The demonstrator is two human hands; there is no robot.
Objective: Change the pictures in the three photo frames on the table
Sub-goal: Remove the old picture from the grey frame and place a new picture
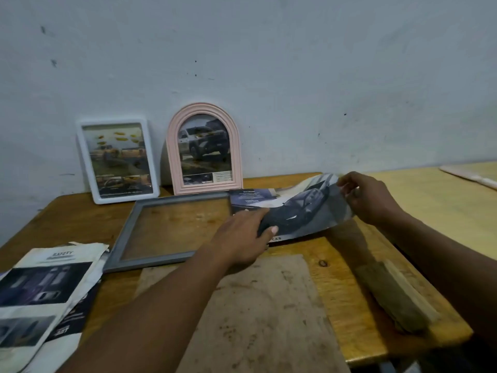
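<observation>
A grey rectangular frame [164,232] lies flat on the wooden table [347,297] with no picture in it. Just right of it lies a dark car picture [301,208], curled up at its far right edge. My left hand [242,235] presses on the picture's left part, thumb over its near edge. My right hand [368,195] pinches the raised right edge. A white rectangular frame [117,161] and a pink arched frame [205,149] lean against the wall, each holding a vehicle picture.
A brown backing board [269,313] lies near the table's front. A wooden block [395,297] rests at the right edge. Loose printed car pages [40,292] are piled at the front left. A second table [441,195] adjoins on the right.
</observation>
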